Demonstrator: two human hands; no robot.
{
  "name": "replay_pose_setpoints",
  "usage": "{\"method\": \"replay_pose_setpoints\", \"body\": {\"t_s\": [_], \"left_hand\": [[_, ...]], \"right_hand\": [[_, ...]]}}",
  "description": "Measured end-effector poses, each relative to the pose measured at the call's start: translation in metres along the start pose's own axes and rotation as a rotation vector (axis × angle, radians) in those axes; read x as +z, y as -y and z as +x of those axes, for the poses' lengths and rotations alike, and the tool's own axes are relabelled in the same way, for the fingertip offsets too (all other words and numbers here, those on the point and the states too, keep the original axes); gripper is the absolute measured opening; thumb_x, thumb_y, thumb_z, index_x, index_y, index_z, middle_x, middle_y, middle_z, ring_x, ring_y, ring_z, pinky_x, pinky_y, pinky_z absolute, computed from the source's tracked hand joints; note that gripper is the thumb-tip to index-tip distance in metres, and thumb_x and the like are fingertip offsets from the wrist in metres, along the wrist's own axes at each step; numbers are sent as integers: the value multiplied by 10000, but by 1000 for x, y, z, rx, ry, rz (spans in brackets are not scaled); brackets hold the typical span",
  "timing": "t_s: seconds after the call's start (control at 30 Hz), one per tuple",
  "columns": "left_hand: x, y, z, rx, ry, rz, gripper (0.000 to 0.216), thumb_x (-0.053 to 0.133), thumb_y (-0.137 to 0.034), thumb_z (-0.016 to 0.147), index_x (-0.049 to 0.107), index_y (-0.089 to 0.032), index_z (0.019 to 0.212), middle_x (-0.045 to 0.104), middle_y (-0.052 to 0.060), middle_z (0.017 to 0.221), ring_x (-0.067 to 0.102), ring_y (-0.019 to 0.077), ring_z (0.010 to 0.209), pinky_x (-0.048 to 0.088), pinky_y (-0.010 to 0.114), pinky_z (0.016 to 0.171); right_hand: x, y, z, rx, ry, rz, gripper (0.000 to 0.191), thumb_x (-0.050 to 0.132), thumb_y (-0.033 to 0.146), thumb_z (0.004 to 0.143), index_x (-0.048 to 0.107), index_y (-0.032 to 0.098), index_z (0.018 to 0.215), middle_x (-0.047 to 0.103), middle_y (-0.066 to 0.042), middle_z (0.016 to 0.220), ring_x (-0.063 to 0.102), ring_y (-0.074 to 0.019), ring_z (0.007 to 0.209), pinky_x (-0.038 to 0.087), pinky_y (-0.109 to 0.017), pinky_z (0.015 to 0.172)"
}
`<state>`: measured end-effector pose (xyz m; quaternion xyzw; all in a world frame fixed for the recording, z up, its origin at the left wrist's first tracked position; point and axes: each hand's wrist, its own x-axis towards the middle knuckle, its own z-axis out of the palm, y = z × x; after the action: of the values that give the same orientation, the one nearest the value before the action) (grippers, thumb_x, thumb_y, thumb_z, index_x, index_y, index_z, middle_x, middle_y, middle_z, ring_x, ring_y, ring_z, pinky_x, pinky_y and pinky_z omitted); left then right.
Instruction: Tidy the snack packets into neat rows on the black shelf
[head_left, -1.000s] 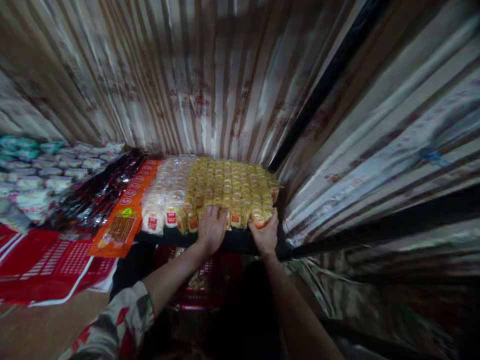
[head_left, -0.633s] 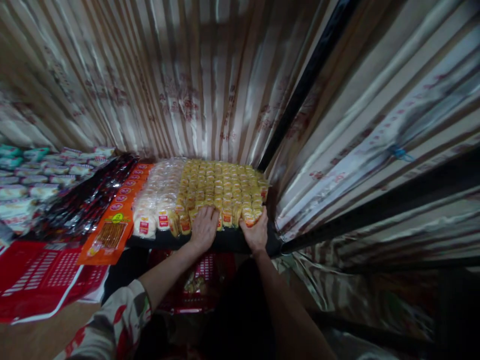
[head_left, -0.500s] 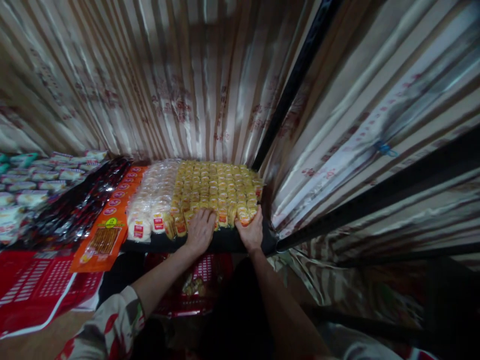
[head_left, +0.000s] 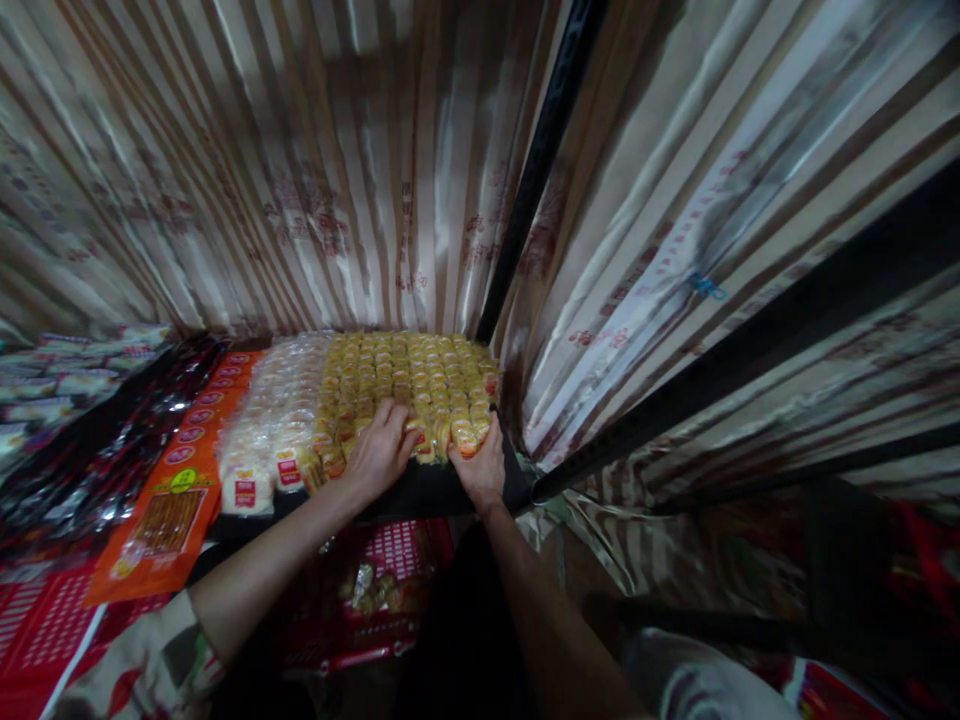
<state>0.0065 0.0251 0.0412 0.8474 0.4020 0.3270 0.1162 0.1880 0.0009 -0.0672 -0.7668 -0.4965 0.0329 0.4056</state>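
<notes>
Yellow packets [head_left: 405,375], shiny and marked in orange-red, sat in tight rows on a black shelf [head_left: 427,487] as our right grip [head_left: 482,472] pinched those at the front row's right end. Our left grip [head_left: 381,450] curled over the row, its hold unclear. Below, a red basket [head_left: 360,657] held small gold pieces [head_left: 377,590].

apparently a shop, yellow packets [head_left: 405,375] in rows on a black shelf [head_left: 427,485], orange snack packs [head_left: 161,510] at left, red baskets [head_left: 52,620] near
</notes>
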Motion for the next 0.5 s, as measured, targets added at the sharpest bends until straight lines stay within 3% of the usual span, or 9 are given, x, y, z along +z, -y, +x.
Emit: {"method": "replay_pose_setpoints", "body": {"t_s": [0.2, 0.33, 0.5], "left_hand": [[25, -30, 76, 62, -97, -246, 326, 533, -118, 789, 461, -176, 1101, 504, 71, 1085, 499, 199, 1055, 454, 356, 904], [54, -49, 115, 76, -32, -279, 299, 521, -98, 793, 511, -179, 1080, 506, 60, 1063, 511, 183, 1027, 441, 344, 926], [93, -50, 139, 43, 55, -250, 299, 509, -57, 786, 532, -174, 1060, 517, 59, 1053, 523, 175, 1001, 439, 337, 927]], "right_hand": [[3, -3, -1, -20, -24, -35, 861, 562, 411, 695, 173, 96, 1395, 392, -195, 1357, 432, -309, 1210, 402, -432, 949], [3, -3, -1, -28, -35, -26, 853, 571, 397, 688, 193, 87, 1388, 396, -201, 1358, 420, -310, 1223, 401, -428, 957], [1, -2, 0, -21, -24, -8, 843, 581, 380, 681, 211, 96, 1383, 399, -190, 1358, 418, -299, 1227, 389, -426, 976]]}}
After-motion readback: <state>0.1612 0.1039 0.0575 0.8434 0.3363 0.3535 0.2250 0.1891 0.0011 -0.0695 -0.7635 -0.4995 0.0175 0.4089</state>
